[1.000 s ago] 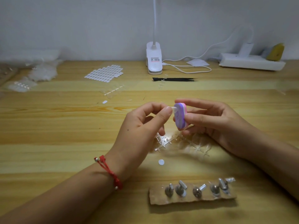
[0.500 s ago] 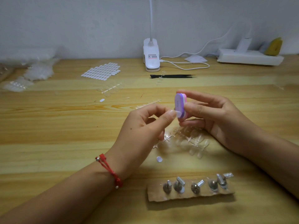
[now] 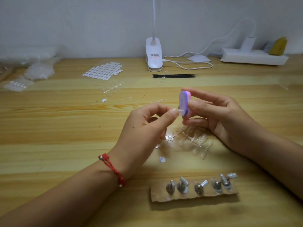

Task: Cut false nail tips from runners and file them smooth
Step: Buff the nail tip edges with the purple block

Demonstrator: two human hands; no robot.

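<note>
Two-handed, raised above the desk [image 3: 49, 128], which is pale wood-grain laminate with a slight sheen. Pinches a nail tip [image 3: 180, 111] between thumb and forefinger of the left hand [image 3: 147, 126], palm turned inward, the other fingers curled loosely beneath. Sets the tip's edge against the broad face of a file [image 3: 184, 104]. Grips that file upright in the right hand [image 3: 218, 115], thumb on the near side, forefinger over the top, lower fingers curled under its bottom end. Wears on the left wrist a red cord bracelet [image 3: 113, 169] with small metal beads.

Tip: a small, clear, glossy sliver of plastic. File: a thick oval block, matt, layered purple, white and pink. Just under the hands, flat on the desk, clear runners [image 3: 193, 141] with oval tips on thin crossed stems. Nearer, a rough brown cardboard strip [image 3: 193, 196] with a row of dull metal pegs [image 3: 182, 186], tilted. Farther back, slim black tweezers [image 3: 175, 76], a sheet of white oval stickers [image 3: 103, 72], and a white clip lamp [image 3: 154, 58] with a looping cable.
</note>
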